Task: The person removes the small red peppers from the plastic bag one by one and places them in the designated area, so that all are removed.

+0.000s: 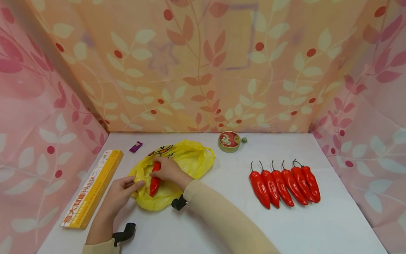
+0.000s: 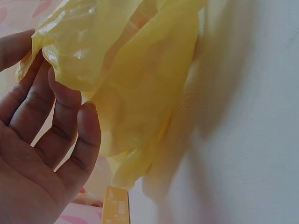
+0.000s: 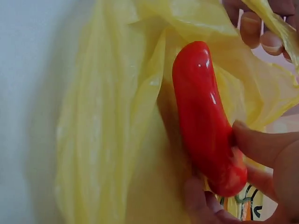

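Observation:
A yellow plastic bag (image 1: 193, 158) lies on the white table, its near left edge lifted. With thumb and fingers my left hand (image 1: 118, 195) pinches that edge, as the left wrist view also shows. My right hand (image 1: 171, 173) grips a red chili pepper (image 1: 154, 183) near its stem end, over the bag's opening. In the right wrist view the glossy pepper (image 3: 203, 116) sits between thumb and fingers, with yellow film behind it. Several more red chili peppers (image 1: 285, 187) with dark stems lie side by side in a row on the right.
A long yellow and white pasta box (image 1: 92, 190) lies at the left. Behind the bag are a small purple packet (image 1: 136, 146), a round red and gold tin (image 1: 229, 141) and a small green ball (image 1: 244, 140). Patterned cloth walls (image 1: 203, 88) enclose the table (image 1: 333, 222).

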`<state>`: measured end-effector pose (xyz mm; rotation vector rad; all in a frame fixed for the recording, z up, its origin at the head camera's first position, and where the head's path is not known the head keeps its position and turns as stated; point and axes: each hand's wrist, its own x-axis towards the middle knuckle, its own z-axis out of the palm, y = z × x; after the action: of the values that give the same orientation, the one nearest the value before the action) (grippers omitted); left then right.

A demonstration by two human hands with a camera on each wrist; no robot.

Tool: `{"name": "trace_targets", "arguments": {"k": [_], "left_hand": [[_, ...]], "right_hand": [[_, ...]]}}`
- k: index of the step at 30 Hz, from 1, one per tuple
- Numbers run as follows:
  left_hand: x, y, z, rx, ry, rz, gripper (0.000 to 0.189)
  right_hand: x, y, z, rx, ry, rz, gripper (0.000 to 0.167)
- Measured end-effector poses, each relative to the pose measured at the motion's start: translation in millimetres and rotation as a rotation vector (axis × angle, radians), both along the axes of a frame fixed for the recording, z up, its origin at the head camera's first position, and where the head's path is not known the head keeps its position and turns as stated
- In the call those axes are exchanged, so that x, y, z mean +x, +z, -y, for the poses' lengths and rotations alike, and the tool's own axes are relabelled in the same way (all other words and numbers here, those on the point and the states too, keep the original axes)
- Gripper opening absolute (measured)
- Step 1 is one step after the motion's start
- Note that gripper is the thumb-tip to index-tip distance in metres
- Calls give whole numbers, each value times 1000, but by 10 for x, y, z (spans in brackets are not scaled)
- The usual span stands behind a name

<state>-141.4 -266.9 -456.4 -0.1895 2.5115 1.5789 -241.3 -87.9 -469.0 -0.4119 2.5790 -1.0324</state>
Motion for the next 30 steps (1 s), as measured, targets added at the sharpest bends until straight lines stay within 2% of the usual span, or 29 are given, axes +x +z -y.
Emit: {"name": "trace_targets", "arguments": {"k": [6,11,19,25,30], "left_hand": [[-1,13,-6,19,-7,10,44],[4,9,-8,27,-6,8,41],[8,9,-2,14,-9,17,46],[15,3,5,4,3,23,47],[10,12,-2,0,8,27,48]], "right_hand": [[30,99,-27,-68,-51,61,49],[84,220,-138,-87,-7,87,48],[174,501,-372,-104,63,104,59],[170,596,-561,-178,86,88,62],[163,646,-771,-305,113,84,53]]}}
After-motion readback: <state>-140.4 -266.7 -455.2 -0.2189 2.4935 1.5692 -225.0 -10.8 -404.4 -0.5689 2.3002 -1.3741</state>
